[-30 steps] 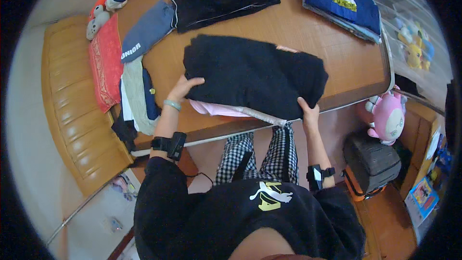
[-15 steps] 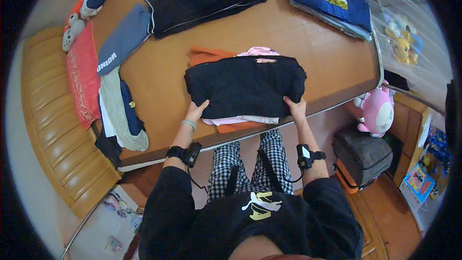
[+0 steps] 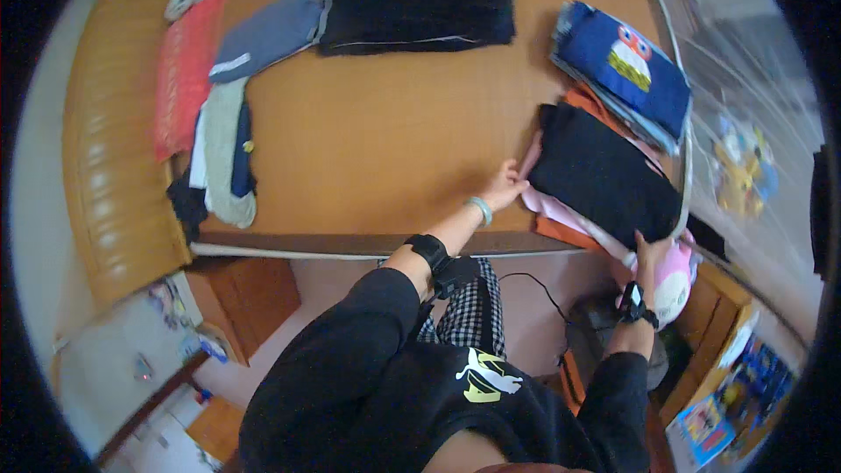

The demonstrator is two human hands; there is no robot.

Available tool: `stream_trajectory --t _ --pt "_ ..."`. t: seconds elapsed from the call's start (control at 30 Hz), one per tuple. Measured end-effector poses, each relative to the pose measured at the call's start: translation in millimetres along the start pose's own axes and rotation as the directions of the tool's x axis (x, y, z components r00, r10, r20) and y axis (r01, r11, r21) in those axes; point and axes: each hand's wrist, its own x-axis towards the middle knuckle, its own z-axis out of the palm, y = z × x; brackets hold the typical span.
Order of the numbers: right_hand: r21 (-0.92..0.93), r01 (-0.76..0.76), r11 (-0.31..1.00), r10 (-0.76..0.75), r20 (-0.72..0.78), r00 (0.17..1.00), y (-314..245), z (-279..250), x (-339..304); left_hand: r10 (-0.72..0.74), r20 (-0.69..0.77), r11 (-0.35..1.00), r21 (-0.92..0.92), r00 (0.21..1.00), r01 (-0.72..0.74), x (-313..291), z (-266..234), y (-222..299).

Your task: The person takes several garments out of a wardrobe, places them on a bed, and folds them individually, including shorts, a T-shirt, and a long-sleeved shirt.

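Note:
A folded black garment [image 3: 604, 171] tops a stack of clothes at the right front of the bed-like wooden surface. Pink cloth [image 3: 554, 208] and orange cloth [image 3: 565, 232] stick out beneath it. My left hand [image 3: 505, 186] is at the stack's left edge, fingers stretched out, the thumb side by the pink cloth. At the near right corner, my right hand [image 3: 650, 254] grips the black garment's edge; some of its fingers are hidden. Right behind this stack lies another pile, topped by a dark blue garment [image 3: 648, 66] with a cartoon figure.
Black folded trousers [image 3: 416, 9] lie at the back, beside a blue-grey garment [image 3: 267, 39]. Grey-green cloth [image 3: 229, 158] and a red cushion [image 3: 191, 79] are on the left. A pink plush toy [image 3: 674, 285] sits off the right front edge, next to a dark bag [image 3: 604, 320].
The stack with the black garment on top has moved from the front middle to the right, beside the blue pile. Both hands went right with it; my left fingers have loosened from its edge.

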Motion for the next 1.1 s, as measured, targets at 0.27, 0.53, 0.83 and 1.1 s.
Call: stream_trajectory --t 0.27,0.53,0.83,1.1 --pt "-0.230 0.396 0.889 -0.333 0.269 0.904 -6 123 -34 -0.176 -0.306 0.955 -0.284 0.936 0.087 -85 -171 -46" --pt "0.135 0.435 0.890 -0.441 0.015 0.898 -197 102 -152 -0.248 -0.801 0.942 -0.331 0.545 -0.057 -234 -395 -124" --pt "0.483 0.253 0.838 -0.474 0.414 0.777 -361 120 -308 -0.172 -0.954 0.912 -0.060 0.246 0.406 -284 -563 -139" --pt "0.567 0.220 0.794 -0.556 0.530 0.640 -443 118 -382 -0.139 -0.891 0.769 0.177 0.431 0.614 -266 -604 -153"
